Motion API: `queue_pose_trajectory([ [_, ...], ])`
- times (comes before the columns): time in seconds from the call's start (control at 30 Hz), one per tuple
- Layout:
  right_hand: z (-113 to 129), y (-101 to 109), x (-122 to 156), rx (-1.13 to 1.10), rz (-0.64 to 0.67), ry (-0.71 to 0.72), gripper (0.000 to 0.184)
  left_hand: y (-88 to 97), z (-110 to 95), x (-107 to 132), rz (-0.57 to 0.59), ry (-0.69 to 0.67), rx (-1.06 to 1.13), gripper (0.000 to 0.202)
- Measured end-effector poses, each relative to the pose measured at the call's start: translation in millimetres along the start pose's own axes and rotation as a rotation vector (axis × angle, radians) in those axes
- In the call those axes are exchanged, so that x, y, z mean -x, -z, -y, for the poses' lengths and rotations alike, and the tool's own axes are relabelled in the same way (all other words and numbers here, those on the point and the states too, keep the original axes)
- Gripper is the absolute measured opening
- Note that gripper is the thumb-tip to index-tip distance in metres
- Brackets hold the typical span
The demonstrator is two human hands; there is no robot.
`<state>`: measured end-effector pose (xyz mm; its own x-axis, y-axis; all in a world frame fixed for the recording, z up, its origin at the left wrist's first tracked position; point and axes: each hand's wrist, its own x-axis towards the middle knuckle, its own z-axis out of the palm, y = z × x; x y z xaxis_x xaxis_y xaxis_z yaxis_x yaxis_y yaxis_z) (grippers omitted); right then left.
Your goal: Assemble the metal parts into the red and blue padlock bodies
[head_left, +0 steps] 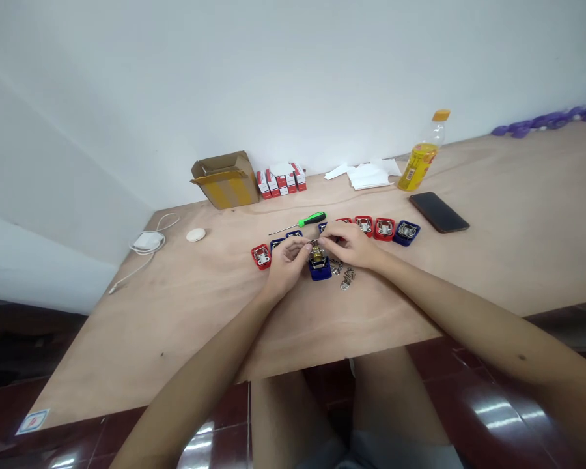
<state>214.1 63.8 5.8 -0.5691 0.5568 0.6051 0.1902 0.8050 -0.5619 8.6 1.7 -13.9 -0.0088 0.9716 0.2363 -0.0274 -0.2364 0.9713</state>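
In front of me a small blue plastic piece with a brass-coloured and silver metal mechanism rests on the wooden table. My left hand is at its upper left, thumb and fingers pinched at the top of the metal part. From the right, my right hand pinches the same upper end. Whatever tiny part lies between the fingertips is too small to make out. Just right of the blue piece are several loose small metal parts. Similar red pieces with metal fittings and blue ones form a row, partly hidden behind my hands.
A green-and-black screwdriver lies behind my hands. Farther back stand an open cardboard box, red-and-white small boxes, white papers and a yellow-labelled bottle. A phone lies right; a white charger with cable lies left.
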Motion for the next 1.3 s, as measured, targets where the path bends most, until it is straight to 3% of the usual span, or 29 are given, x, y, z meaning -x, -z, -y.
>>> queue_pose_trajectory([
  [0.2,-0.4,-0.5,0.5,-0.055,0.006,0.004,0.016,-1.1,2.3,-0.2,-0.02,-0.037,-0.001,0.041],
  [0.73,-0.5,-1.2,0.9,-0.008,0.007,0.115,0.013,-0.3,2.2,1.1,-0.004,-0.096,-0.045,0.033],
  [0.83,-1.6,2.5,-0.2,-0.018,0.027,0.08,0.016,2.3,0.4,-0.7,-0.053,-0.132,-0.077,0.033],
  [0.93,-5.4,9.1,-2.1,0.013,0.092,0.056,0.022,6.8,-1.4,-4.5,-0.158,-0.162,-0.101,0.037],
  [1.07,-11.7,17.6,-2.5,0.121,0.28,0.117,0.017,11.4,-1.1,-8.6,-0.262,-0.172,-0.106,0.04],
  [1.3,-20.0,20.9,1.2,0.234,0.404,0.095,0.017,10.7,2.4,-9.4,-0.267,-0.173,-0.101,0.037],
])
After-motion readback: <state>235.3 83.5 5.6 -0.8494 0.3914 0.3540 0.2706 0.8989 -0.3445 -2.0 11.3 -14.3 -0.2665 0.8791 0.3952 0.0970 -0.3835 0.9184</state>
